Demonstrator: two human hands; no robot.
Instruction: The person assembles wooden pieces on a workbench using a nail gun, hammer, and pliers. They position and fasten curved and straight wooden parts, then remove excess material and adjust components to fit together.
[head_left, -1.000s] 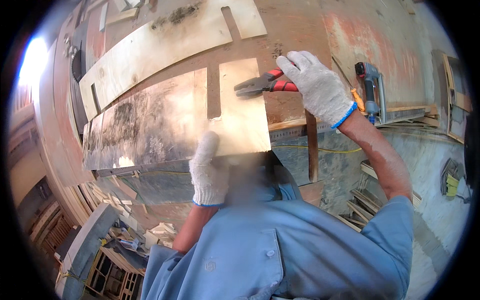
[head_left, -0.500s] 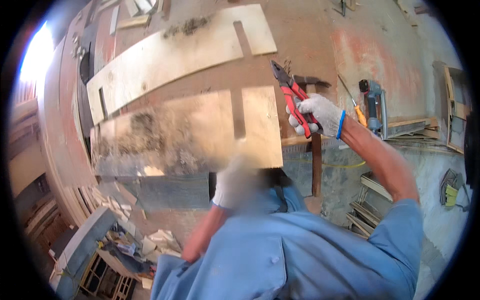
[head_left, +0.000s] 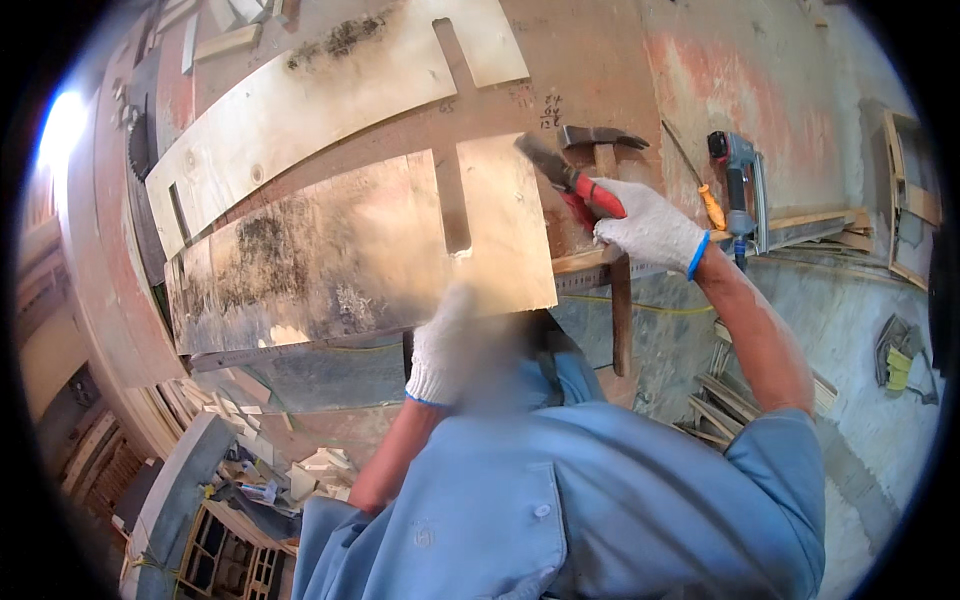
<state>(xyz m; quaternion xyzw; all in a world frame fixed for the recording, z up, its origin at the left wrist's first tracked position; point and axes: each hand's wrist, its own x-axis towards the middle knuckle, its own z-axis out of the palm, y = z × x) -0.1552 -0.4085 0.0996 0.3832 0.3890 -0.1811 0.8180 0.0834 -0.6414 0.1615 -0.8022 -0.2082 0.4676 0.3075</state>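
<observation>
My right hand (head_left: 655, 228), in a white knit glove with a blue cuff, grips red-handled pliers (head_left: 592, 196). Their dark jaws point up and left, over the far right corner of a pale plywood board (head_left: 400, 215). This board has a notch near its right end and dark, mould-like stains on its left part. My left hand (head_left: 440, 345), gloved too, holds the board's near edge just below the notch. Its thumb lies on top, while its other fingers are blurred or hidden. Beyond lies a second notched board (head_left: 310, 120) of similar shape.
A hammer (head_left: 605, 150) lies right of the board, its handle hanging over the bench edge. Farther right are an orange-handled screwdriver (head_left: 711, 207) and a nail gun (head_left: 740, 185). A round saw blade (head_left: 140, 150) stands at the left. Wood offcuts (head_left: 322, 472) lie below left.
My right hand has turned the pliers leftward, bringing their jaws from beside the board to over its far right corner. My left hand stays at the near edge. The whole view has shifted slightly.
</observation>
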